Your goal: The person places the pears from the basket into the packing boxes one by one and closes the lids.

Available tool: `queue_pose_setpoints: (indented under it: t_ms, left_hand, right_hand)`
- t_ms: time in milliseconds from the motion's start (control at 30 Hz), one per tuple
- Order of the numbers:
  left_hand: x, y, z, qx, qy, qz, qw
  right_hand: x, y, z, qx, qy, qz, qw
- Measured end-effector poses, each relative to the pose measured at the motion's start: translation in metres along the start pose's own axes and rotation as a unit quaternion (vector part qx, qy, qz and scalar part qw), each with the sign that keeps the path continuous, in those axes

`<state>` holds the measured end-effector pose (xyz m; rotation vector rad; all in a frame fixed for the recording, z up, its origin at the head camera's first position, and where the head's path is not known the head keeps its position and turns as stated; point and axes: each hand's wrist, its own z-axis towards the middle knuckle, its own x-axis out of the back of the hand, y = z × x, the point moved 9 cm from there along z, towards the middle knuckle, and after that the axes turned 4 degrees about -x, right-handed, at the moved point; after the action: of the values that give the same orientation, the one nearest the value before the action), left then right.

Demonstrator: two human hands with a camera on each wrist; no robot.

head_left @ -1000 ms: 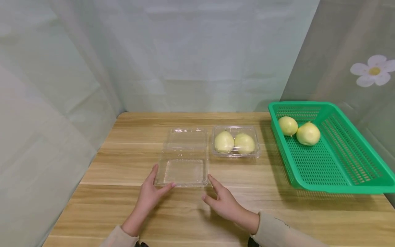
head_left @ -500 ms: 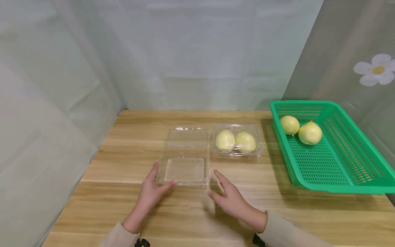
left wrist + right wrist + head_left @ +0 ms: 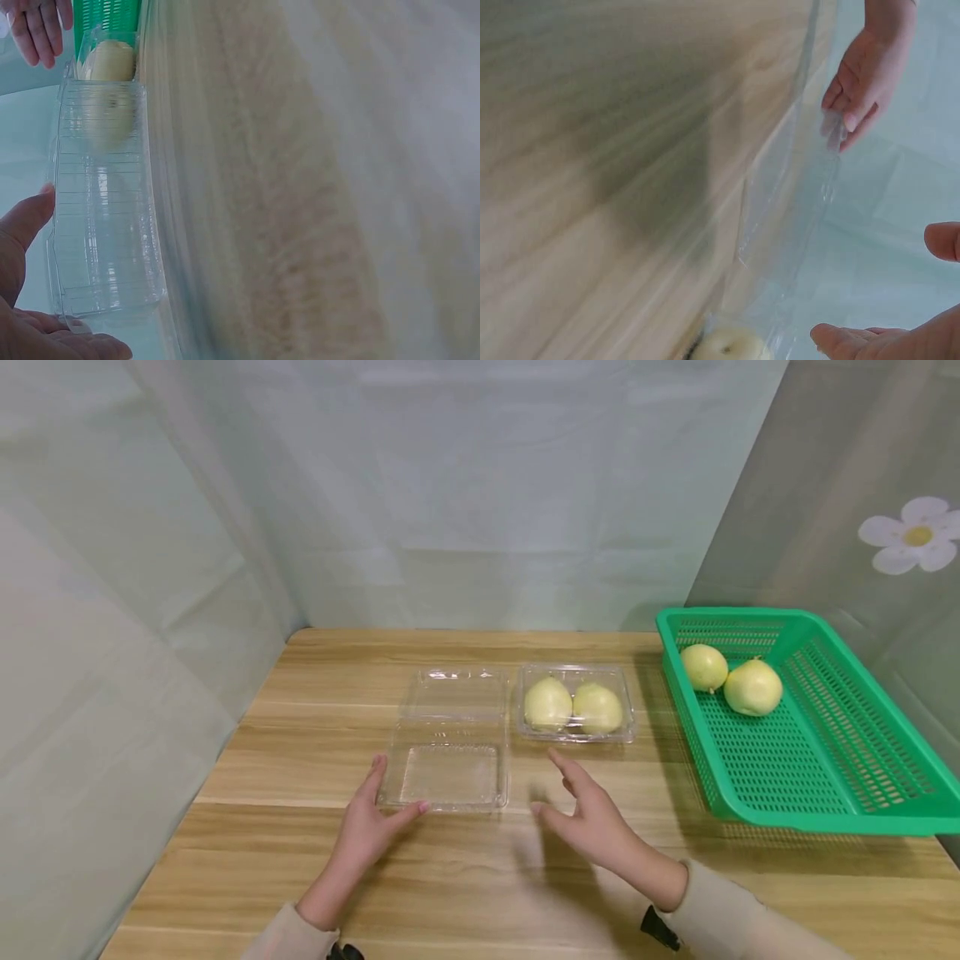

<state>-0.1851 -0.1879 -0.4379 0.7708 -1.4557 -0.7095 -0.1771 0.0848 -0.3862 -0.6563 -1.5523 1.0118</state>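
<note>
An unfolded clear plastic clamshell box (image 3: 450, 777) lies on the wooden table, its lid (image 3: 457, 695) laid back. At its near left corner is my left hand (image 3: 365, 827), thumb extended along the front edge and fingers by the left side. The left wrist view shows that thumb (image 3: 30, 217) and the fingers spread apart at the box. My right hand (image 3: 600, 827) is over the table to the right of the box, holding nothing, thumb and fingers apart. Just beyond it stands a closed clear box (image 3: 576, 737) with two pale yellow pears (image 3: 547, 703) inside.
On the right stands a green plastic basket (image 3: 780, 817) with two more pears (image 3: 753, 687) in its far left part. A pale curtain (image 3: 480, 527) hangs behind the wooden table (image 3: 300, 843), and a grey cloth with a white flower (image 3: 911, 535) is at the right.
My right hand has moved away from the open box's right edge, going right and slightly up toward the closed box. The left hand has stayed at the open box's corner.
</note>
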Motion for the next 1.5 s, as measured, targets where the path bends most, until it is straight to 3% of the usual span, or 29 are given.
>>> queue_pose_setpoints:
  t_ms: [467,733,933,1500]
  left_hand:
    - [0.0,0.001,0.0,-0.008,0.005,-0.003,1.0]
    - [0.001,0.002,0.0,-0.013,0.005,-0.003,0.9999]
    - [0.0,0.001,0.0,-0.017,0.004,-0.006,0.9998]
    - [-0.001,0.0,0.0,-0.013,-0.001,-0.007,0.9999]
  right_hand:
    - [0.026,-0.014,0.003,0.035,0.032,-0.078,0.9958]
    - [0.045,-0.023,0.002,0.056,0.057,-0.145,0.9862]
    - [0.054,-0.026,0.001,0.054,0.051,-0.196,0.9778]
    - [0.088,-0.037,0.01,0.065,0.083,-0.258,0.9603]
